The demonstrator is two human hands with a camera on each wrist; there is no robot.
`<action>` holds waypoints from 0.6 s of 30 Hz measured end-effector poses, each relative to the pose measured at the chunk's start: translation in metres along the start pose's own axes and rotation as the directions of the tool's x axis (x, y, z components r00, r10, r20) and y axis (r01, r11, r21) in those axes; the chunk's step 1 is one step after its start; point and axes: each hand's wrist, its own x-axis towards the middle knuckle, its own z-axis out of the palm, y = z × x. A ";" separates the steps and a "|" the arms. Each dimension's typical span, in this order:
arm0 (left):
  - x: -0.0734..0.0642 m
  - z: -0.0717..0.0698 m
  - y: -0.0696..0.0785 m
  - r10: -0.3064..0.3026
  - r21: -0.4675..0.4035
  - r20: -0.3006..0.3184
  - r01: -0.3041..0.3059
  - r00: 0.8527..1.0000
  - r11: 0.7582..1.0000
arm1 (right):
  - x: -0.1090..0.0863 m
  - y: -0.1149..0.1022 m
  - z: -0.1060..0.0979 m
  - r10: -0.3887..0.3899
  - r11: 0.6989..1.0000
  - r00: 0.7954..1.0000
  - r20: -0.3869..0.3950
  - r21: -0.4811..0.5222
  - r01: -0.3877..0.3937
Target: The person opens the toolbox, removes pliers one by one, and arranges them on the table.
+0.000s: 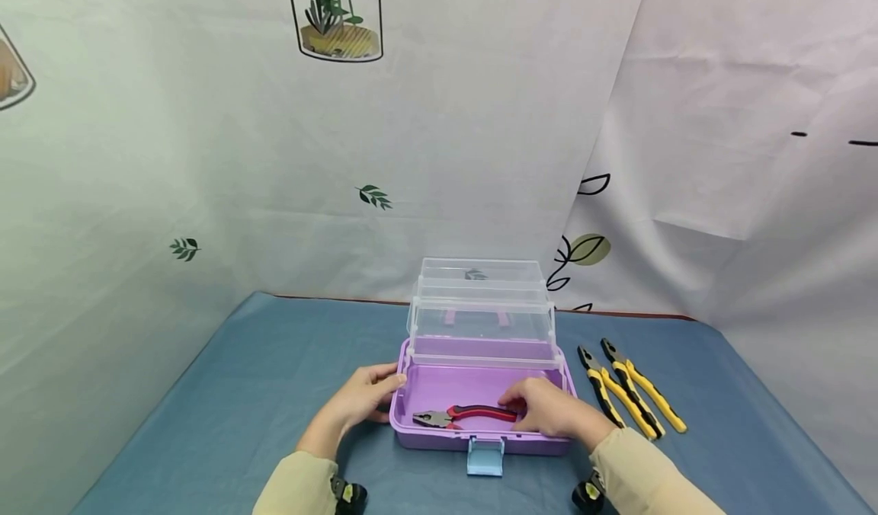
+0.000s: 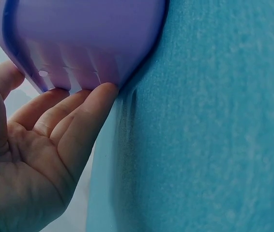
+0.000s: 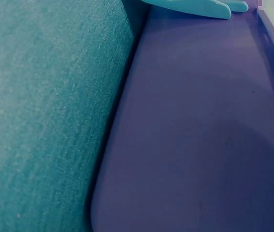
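Note:
A purple toolbox (image 1: pixel 428 440) stands on the table with its clear lid (image 1: pixel 483 321) raised at the back. My left hand (image 1: pixel 363 397) grips its left end; in the left wrist view the thumb is at the rim and the fingertips press the toolbox's outer wall (image 2: pixel 88 29). Inside lie combination pliers (image 1: pixel 473 412) with red and black handles, jaws toward the left. Reaching into the box, my right hand (image 1: pixel 549 410) pinches the handle ends, though its fingertips are partly hidden. The right wrist view shows the front wall (image 3: pixel 190 116) but not the hand.
A light blue latch (image 1: pixel 485 460) hangs down at the box's front. To the right, two yellow and black pliers, one nearer (image 1: pixel 623 401) and one farther (image 1: pixel 655 395), lie side by side on the blue tablecloth (image 1: pixel 309 347). A white patterned curtain (image 1: pixel 446 157) hangs behind.

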 end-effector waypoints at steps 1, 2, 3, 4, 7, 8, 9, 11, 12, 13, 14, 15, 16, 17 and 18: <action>0.000 0.000 0.000 0.003 -0.001 0.002 -0.003 1.000 1.000 | 0.000 0.000 0.000 0.001 1.000 1.000 0.004 0.001 -0.001; 0.000 0.000 0.000 0.005 -0.002 0.003 -0.005 1.000 1.000 | 0.000 0.000 0.000 0.001 1.000 1.000 0.007 0.002 -0.001; 0.000 0.000 -0.001 0.007 -0.004 0.006 -0.007 1.000 1.000 | 0.001 0.000 0.000 -0.002 1.000 1.000 0.008 0.000 0.002; 0.000 0.000 -0.001 0.008 -0.006 0.007 -0.008 1.000 1.000 | 0.001 0.000 0.000 -0.002 1.000 1.000 0.011 -0.002 0.002; 0.000 0.001 -0.002 0.008 -0.008 0.009 -0.008 1.000 1.000 | 0.001 0.001 0.001 -0.002 1.000 1.000 0.013 0.003 0.002; 0.000 0.001 -0.002 0.007 -0.006 0.007 -0.007 1.000 1.000 | 0.001 0.001 0.001 -0.003 1.000 1.000 0.012 0.005 0.003; 0.000 0.001 -0.002 0.006 -0.004 0.005 -0.006 1.000 1.000 | 0.001 0.001 0.002 -0.004 1.000 1.000 0.010 0.007 0.004; 0.000 0.001 -0.002 0.002 0.001 -0.002 -0.001 1.000 1.000 | 0.001 0.001 0.002 0.000 1.000 1.000 0.003 0.017 0.000; 0.000 0.001 -0.002 -0.001 0.003 -0.006 0.001 1.000 1.000 | 0.001 0.001 0.003 0.002 1.000 1.000 -0.002 0.020 -0.002; 0.000 0.001 -0.002 -0.003 0.006 -0.010 0.003 1.000 1.000 | 0.002 0.001 0.003 0.005 1.000 1.000 -0.007 0.022 -0.005; 0.000 0.001 -0.002 -0.006 0.007 -0.013 0.006 1.000 1.000 | 0.002 0.001 0.003 0.009 1.000 1.000 -0.012 0.022 -0.009; 0.000 0.001 -0.002 -0.007 0.007 -0.016 0.007 1.000 1.000 | 0.002 0.001 0.003 0.014 1.000 1.000 -0.016 0.022 -0.013; 0.000 0.001 -0.002 -0.009 0.008 -0.017 0.009 1.000 1.000 | 0.002 0.000 0.004 0.019 1.000 1.000 -0.020 0.022 -0.019; 0.000 0.001 -0.002 -0.009 0.007 -0.018 0.009 1.000 1.000 | 0.002 0.000 0.004 0.022 1.000 0.999 -0.024 0.020 -0.021; 0.000 0.001 -0.002 -0.008 0.006 -0.018 0.008 1.000 1.000 | 0.002 0.000 0.004 0.025 1.000 0.999 -0.026 0.017 -0.025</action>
